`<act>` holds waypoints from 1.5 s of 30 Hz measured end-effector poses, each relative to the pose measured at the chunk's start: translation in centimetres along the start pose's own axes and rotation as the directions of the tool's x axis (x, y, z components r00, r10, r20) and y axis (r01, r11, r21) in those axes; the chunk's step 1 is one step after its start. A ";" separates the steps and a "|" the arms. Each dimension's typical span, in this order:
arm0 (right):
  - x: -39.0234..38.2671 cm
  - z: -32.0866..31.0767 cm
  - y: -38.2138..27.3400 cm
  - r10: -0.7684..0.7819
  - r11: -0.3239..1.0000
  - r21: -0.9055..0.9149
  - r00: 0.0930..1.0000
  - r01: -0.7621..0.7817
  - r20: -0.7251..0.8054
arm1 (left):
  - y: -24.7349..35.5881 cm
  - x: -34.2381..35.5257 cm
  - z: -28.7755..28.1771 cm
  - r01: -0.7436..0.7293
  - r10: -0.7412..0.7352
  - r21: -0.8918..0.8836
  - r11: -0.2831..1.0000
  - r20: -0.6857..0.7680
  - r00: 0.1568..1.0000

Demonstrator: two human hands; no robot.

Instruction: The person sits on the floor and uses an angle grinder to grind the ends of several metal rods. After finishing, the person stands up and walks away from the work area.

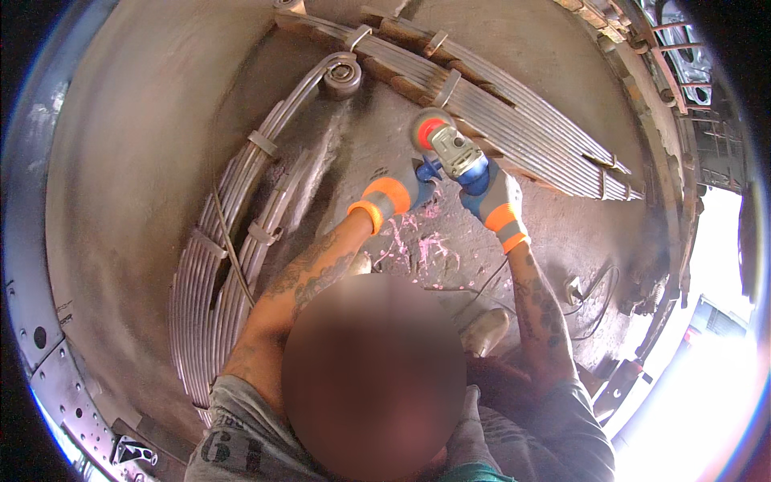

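Note:
An angle grinder point(456, 153) with a metal head and a blue body is held in front of me by both hands. Its round disc point(423, 131), with a red centre, lies close to the lower edge of a stack of leaf springs point(514, 108); I cannot tell whether they touch. My left hand point(405, 191), in a grey and orange work glove, is closed round the blue side handle point(430, 168). Gloved the same way, my right hand point(495, 197) wraps the grinder's blue body.
More leaf springs point(241, 201) lie at the left, one ending in a rolled eye point(343, 74). Pink marks point(422, 245) spot the concrete floor below my hands. A dark cable point(602, 297) loops at the right. My shoe point(485, 332) stands near the middle.

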State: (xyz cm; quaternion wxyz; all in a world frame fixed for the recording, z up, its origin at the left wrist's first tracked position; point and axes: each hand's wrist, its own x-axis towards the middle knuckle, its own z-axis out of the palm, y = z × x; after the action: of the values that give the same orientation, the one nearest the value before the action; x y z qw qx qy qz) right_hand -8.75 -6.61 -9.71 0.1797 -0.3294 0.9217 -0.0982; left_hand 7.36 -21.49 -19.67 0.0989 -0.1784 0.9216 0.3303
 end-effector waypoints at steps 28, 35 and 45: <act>-0.5 -0.8 1.5 0.048 0.999 0.005 0.997 -0.049 0.067 | 1.2 -0.1 0.1 0.204 -0.175 -0.636 0.744 0.110 0.978; 0.2 -0.8 2.0 0.049 0.998 0.041 0.994 -0.054 0.100 | 2.0 -1.1 -2.3 0.188 -0.160 -0.254 0.949 0.128 0.979; 0.9 0.0 3.6 0.066 0.974 0.198 0.976 -0.108 0.209 | 4.3 -0.6 -5.0 0.201 -0.169 -0.428 0.881 0.112 0.979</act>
State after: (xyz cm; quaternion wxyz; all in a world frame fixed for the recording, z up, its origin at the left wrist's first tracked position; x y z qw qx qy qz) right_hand -11.47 -4.45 -11.07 0.3095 -0.2760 0.8971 -0.1522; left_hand 5.90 -21.44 -13.19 0.1203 -0.2713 0.7984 0.5239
